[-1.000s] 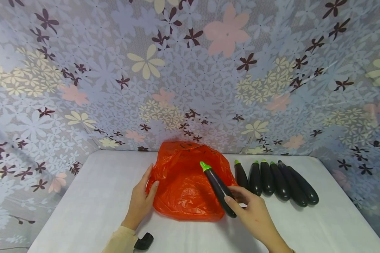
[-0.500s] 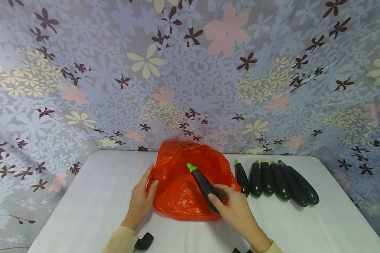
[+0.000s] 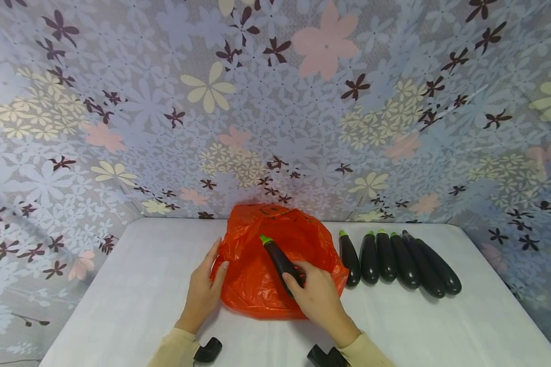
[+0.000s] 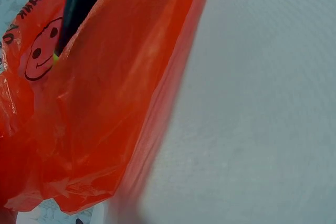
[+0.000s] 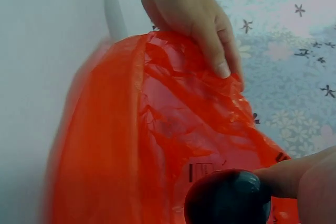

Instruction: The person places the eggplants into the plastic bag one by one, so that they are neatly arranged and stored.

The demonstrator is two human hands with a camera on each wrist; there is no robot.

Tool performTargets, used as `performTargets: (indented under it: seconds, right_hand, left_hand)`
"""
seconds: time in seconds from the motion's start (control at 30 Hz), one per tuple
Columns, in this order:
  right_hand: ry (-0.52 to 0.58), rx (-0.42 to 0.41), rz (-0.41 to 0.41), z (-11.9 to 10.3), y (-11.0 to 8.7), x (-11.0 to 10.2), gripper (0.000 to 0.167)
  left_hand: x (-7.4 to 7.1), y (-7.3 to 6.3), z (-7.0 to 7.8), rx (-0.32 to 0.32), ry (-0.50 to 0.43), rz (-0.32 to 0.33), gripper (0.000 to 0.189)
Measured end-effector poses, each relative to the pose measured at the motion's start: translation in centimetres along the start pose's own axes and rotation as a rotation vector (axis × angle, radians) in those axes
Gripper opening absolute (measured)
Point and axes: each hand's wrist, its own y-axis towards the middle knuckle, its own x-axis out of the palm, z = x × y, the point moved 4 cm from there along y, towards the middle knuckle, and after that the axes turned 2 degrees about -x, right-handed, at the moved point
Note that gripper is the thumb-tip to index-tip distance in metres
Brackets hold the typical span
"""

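One eggplant [image 3: 280, 261] has moved farther over the red bag [image 3: 257, 295], clamped in the right hand's [image 3: 320, 297] grip. Left hand [image 3: 204, 286] pinches the bag's edge — six eggplants [image 3: 387, 257] lie to its right.

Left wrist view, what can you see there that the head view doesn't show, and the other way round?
Only the left wrist view shows the bag's print clearly: a smiling face and lettering that reads THANK. From the head, dark marks show but are too small to read.

Only the head view shows the right hand gripping the eggplant, and the row of six other eggplants to the right.

Both show the red bag, that gripped eggplant with its green tip, and the white tabletop.
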Motion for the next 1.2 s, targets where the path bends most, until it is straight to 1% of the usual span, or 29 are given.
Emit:
performTargets:
  seconds: [0.23, 0.4, 0.57, 0.67, 0.9, 1.07, 1.2]
  right_hand:
    - [-0.001, 0.032, -0.027, 0.5, 1.4, 1.7, 0.043]
    - [0.012, 0.04, -0.023, 0.3, 2.2, 2.8, 0.043]
    - [0.005, 0.076, -0.011, 0.0, 2.9, 3.8, 0.042]
    - [-0.01, 0.091, 0.0, -0.3, 3.2, 4.2, 0.041]
    - [-0.027, 0.146, -0.006, -0.7, 3.9, 5.0, 0.041]
    - [-0.056, 0.158, -0.001, -0.7, 4.2, 5.8, 0.043]
    - [-0.037, 0.172, -0.026, -0.7, 4.4, 6.3, 0.036]
  left_hand:
    - [-0.1, 0.1, 0.0, 0.013, 0.004, 0.0, 0.061]
    - [-0.1, 0.0, 0.0, 0.03, 0.012, 0.011, 0.062]
    - [0.0, 0.0, -0.1, 0.033, 0.004, 0.014, 0.061]
    - [0.0, 0.0, -0.1, 0.031, 0.003, 0.015, 0.061]
    - [-0.1, 0.0, 0.0, 0.031, 0.01, 0.014, 0.059]
    - [-0.1, -0.1, 0.2, 0.037, 0.01, 0.021, 0.059]
    - [-0.1, -0.1, 0.3, 0.039, 0.007, 0.024, 0.06]
